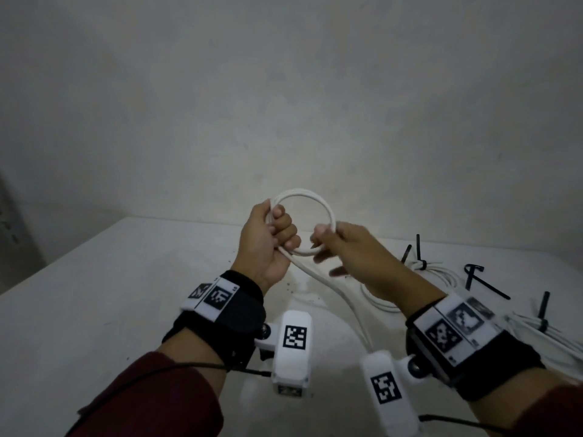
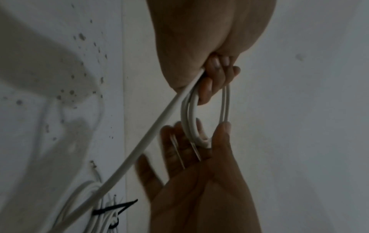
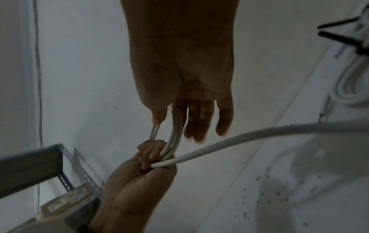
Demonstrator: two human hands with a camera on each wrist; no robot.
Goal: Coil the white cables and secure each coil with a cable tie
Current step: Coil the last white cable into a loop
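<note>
A small coil of white cable (image 1: 315, 201) is raised above the white table (image 1: 126, 294). My left hand (image 1: 277, 231) grips the coil's left side in a fist, fingers curled round the strands (image 2: 207, 88). My right hand (image 1: 328, 244) pinches the coil's right side between thumb and forefinger, with the other fingers (image 3: 199, 126) stretched out straight. The uncoiled tail of the cable (image 1: 334, 288) leaves the left fist and runs down to the table (image 2: 139, 149) (image 3: 239, 138).
On the table's right side lie tied white coils (image 1: 422, 264) (image 1: 542, 323) with black ties, loose black cable ties (image 1: 492, 290) and more white cable (image 1: 378, 301). A plain wall (image 1: 284, 105) stands close behind. A metal shelf (image 3: 30, 165) is off to the left.
</note>
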